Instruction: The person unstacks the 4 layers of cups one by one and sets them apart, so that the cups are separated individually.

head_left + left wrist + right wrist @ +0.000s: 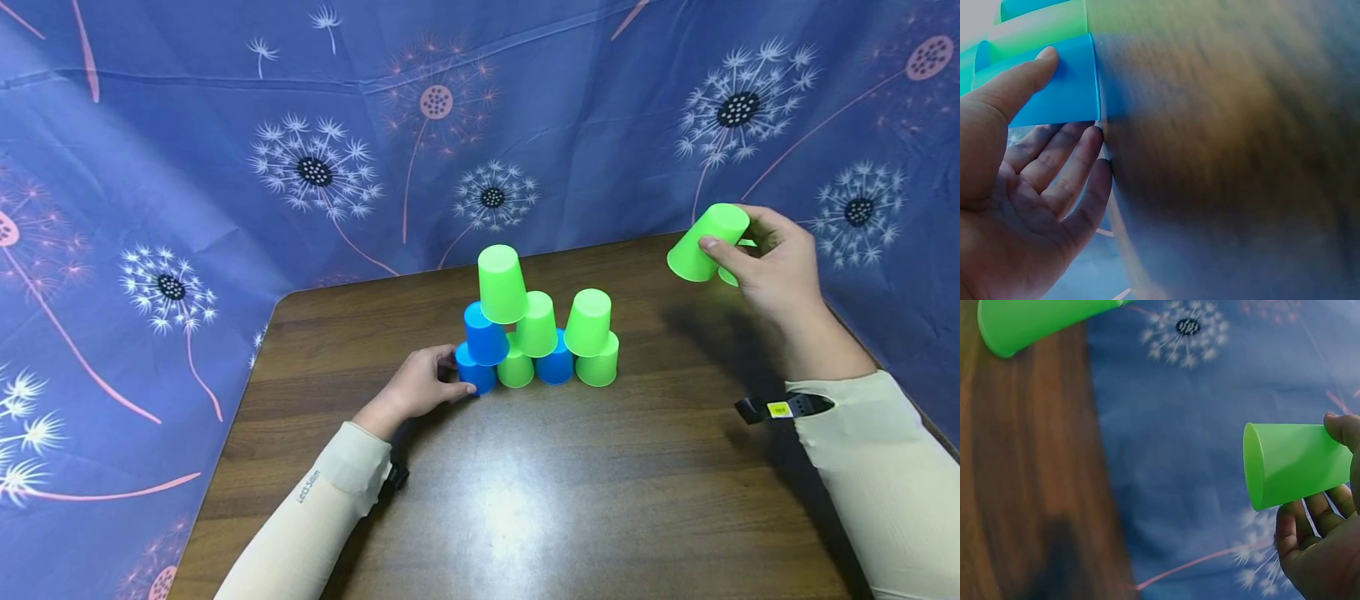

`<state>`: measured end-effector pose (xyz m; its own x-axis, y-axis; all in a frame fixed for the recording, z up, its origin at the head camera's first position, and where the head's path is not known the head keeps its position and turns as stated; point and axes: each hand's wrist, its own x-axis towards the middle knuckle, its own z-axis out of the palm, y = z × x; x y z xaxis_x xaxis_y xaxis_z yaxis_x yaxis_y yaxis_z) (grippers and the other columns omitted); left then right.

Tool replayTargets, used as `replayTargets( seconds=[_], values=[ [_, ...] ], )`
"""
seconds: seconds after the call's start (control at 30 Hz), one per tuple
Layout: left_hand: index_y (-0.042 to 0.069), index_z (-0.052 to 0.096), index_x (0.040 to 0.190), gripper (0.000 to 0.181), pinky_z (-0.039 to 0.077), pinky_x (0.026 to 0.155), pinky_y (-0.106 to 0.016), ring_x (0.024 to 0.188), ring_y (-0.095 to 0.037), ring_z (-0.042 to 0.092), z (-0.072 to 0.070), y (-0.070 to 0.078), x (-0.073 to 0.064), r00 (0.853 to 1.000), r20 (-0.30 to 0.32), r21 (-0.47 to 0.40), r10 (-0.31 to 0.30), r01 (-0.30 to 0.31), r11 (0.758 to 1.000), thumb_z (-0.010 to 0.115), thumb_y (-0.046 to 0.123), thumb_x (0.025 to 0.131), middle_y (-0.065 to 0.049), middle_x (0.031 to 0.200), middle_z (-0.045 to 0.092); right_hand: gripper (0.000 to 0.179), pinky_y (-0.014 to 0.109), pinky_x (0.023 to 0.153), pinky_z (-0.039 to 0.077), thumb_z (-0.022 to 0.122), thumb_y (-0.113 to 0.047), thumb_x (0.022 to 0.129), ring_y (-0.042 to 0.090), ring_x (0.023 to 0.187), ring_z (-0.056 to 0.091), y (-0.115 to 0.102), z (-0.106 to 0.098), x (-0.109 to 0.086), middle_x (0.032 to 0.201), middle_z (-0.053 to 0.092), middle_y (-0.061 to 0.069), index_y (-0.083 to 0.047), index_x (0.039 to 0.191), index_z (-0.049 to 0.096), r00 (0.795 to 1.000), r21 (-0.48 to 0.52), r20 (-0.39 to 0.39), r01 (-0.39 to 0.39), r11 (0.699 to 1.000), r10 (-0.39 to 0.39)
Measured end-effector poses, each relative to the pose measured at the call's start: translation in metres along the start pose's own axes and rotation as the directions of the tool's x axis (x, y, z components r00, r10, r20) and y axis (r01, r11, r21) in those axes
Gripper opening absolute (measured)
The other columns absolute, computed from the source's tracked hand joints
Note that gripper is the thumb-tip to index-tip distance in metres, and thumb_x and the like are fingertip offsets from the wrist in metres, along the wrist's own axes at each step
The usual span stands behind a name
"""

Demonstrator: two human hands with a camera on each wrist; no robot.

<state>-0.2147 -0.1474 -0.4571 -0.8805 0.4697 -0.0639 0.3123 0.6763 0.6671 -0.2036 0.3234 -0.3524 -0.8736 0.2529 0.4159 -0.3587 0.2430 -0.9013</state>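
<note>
You seem to be building the third row of the cup pyramid [536,325]; next likely calls for setting a cup down softly by the top green cup [502,285]. Your left hand [417,385] pinches the corner blue cup [476,372], with the pyramid just right of it. Your right hand [782,265] grips a tilted green cup [703,243], well away.

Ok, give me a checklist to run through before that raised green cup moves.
1. Stack standing: ok, tiers of four, three and one.
2. Top green cup supported: ok, mouth down across two cups below.
3. Left hand at the bottom-left blue cup: ok, thumb on its side.
4. Right hand grip on the raised green cup: ok, thumb on its side.
5. Raised green cup upside down and level: not ok, tilted.
6. Only one cup in that grip: cannot tell; another green piece shows behind.
</note>
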Motion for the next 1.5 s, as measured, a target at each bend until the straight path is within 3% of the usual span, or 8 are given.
replayTargets(
  seconds=[0.53,1.13,1.5],
  values=[
    [0.017,0.063,0.118,0.052,0.051,0.087,-0.036,0.097,-0.013,0.063,0.000,0.002,0.001,1.000,-0.007,-0.011,0.003,-0.003,1.000,0.081,0.041,0.077,0.007,0.103,0.066,0.052,0.012,0.071,0.045,0.079,-0.012,0.081,0.008,0.098,0.054,0.046,-0.029,-0.002,0.109,0.061,-0.007,-0.014,0.129,0.062,0.977,-0.119,-0.069,-0.210,0.970,0.203],
    [0.017,0.062,0.120,0.052,0.051,0.088,-0.037,0.097,-0.013,0.063,0.000,0.002,0.000,1.000,0.005,-0.017,-0.018,0.018,1.000,0.082,0.039,0.077,0.007,0.104,0.065,0.051,0.011,0.068,0.042,0.082,-0.016,0.078,0.004,0.086,0.054,0.076,-0.054,-0.011,0.101,0.062,-0.014,-0.014,0.126,0.064,0.964,-0.205,-0.131,-0.256,0.945,0.232],
    [0.018,0.063,0.119,0.051,0.050,0.088,-0.039,0.096,-0.012,0.062,0.000,0.001,0.000,1.000,0.003,-0.020,-0.015,0.015,1.000,0.082,0.039,0.077,0.007,0.103,0.065,0.054,0.010,0.072,0.041,0.079,-0.027,0.081,-0.001,0.092,0.053,0.083,-0.063,-0.015,0.107,0.058,-0.016,-0.018,0.131,0.060,0.936,-0.283,-0.157,-0.349,0.893,0.316]
  ],
)
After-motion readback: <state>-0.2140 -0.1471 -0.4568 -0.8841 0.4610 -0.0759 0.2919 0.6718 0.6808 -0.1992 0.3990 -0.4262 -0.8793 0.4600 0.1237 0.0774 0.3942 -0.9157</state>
